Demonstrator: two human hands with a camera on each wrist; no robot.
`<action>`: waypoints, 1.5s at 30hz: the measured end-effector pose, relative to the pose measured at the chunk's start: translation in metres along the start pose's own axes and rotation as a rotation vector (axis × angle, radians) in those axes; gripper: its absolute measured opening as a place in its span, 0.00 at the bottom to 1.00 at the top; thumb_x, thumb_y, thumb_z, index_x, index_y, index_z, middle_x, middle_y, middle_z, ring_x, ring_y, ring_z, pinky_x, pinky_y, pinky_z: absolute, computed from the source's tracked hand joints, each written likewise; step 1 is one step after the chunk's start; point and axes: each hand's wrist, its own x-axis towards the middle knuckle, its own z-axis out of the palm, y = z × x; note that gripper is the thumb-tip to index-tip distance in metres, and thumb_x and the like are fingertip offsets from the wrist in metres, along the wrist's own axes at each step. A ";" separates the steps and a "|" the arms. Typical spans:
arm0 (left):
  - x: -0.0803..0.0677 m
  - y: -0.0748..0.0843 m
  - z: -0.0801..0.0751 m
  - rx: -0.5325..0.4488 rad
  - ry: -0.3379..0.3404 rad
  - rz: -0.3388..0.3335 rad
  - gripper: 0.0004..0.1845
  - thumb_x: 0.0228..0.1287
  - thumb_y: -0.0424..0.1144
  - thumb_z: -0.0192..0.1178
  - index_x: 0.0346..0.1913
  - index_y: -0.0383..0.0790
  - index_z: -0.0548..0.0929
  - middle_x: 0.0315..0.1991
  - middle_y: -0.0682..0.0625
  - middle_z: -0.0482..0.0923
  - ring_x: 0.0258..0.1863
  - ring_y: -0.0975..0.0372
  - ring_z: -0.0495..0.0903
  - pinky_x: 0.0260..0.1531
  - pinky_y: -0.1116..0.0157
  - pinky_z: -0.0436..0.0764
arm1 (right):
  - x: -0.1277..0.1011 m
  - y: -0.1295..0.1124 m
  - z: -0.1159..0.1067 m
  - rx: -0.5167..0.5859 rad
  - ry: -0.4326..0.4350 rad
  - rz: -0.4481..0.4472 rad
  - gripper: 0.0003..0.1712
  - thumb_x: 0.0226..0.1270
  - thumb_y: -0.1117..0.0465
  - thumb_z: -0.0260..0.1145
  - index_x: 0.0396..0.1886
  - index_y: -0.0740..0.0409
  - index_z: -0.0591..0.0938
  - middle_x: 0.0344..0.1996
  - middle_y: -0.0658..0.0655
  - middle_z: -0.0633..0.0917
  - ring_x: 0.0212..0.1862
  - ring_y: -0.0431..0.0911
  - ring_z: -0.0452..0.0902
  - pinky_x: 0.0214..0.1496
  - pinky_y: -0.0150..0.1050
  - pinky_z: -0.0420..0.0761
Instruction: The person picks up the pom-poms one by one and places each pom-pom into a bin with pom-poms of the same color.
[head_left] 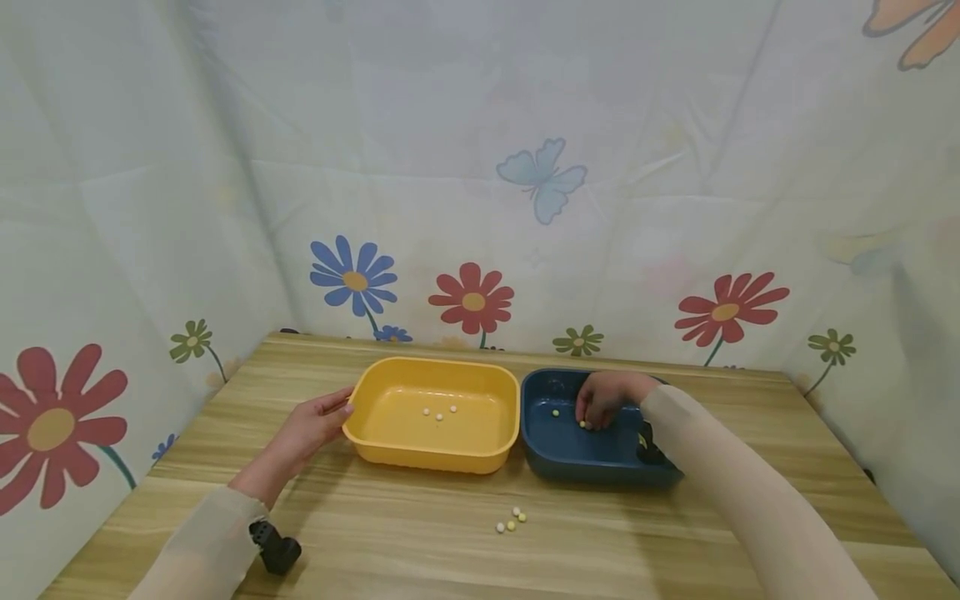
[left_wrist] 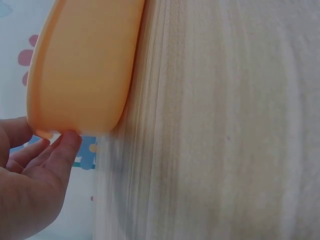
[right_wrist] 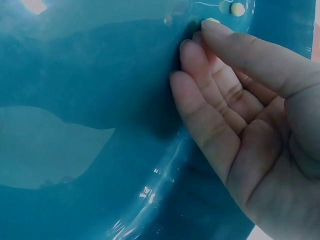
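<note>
My left hand [head_left: 313, 429] holds the left rim of a yellow basin [head_left: 431, 461], thumb at the rim and fingers against the outer wall, as the left wrist view shows. Three white beads [head_left: 439, 417] lie on that basin's floor. Inside the dark blue basin [head_left: 592, 475], my right hand [head_left: 606, 398] reaches down with thumb and fingertips together at a small yellow bead [head_left: 582, 424]. The thumb tip partly covers this bead [right_wrist: 212, 21] in the right wrist view. Another yellow bead [head_left: 556, 412] lies to its left on the blue floor.
White beads [head_left: 500, 527] and yellow beads [head_left: 512, 526] lie in a small cluster on the wooden table [head_left: 390, 533], in front of the two basins. Both basins stand side by side near the back edge. Behind the table hangs a flowered curtain [head_left: 420, 217].
</note>
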 end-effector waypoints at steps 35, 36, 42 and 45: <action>0.002 0.004 0.002 0.012 0.006 -0.018 0.31 0.83 0.40 0.46 0.80 0.30 0.56 0.78 0.31 0.58 0.75 0.41 0.67 0.68 0.54 0.78 | -0.053 -0.012 -0.018 0.080 0.229 -0.184 0.15 0.72 0.61 0.67 0.51 0.68 0.83 0.39 0.57 0.87 0.39 0.42 0.79 0.42 0.35 0.86; 0.002 0.003 0.002 0.018 0.008 -0.016 0.31 0.83 0.41 0.47 0.80 0.30 0.56 0.78 0.31 0.58 0.75 0.42 0.67 0.68 0.54 0.78 | -0.057 -0.014 -0.016 0.086 0.249 -0.208 0.15 0.71 0.61 0.68 0.51 0.68 0.83 0.39 0.57 0.87 0.39 0.42 0.79 0.42 0.35 0.86; 0.002 0.000 0.001 0.036 0.011 0.006 0.31 0.83 0.41 0.48 0.79 0.30 0.57 0.77 0.31 0.60 0.74 0.43 0.69 0.64 0.59 0.83 | -0.082 -0.028 0.006 0.141 0.314 -0.338 0.15 0.72 0.61 0.67 0.50 0.69 0.82 0.41 0.63 0.88 0.39 0.49 0.80 0.43 0.38 0.86; 0.002 -0.001 0.000 0.036 0.015 0.011 0.31 0.83 0.42 0.48 0.79 0.31 0.58 0.77 0.32 0.60 0.73 0.43 0.70 0.63 0.61 0.84 | -0.090 -0.035 0.021 0.223 0.326 -0.347 0.14 0.73 0.62 0.66 0.50 0.69 0.82 0.42 0.64 0.87 0.40 0.49 0.81 0.44 0.39 0.85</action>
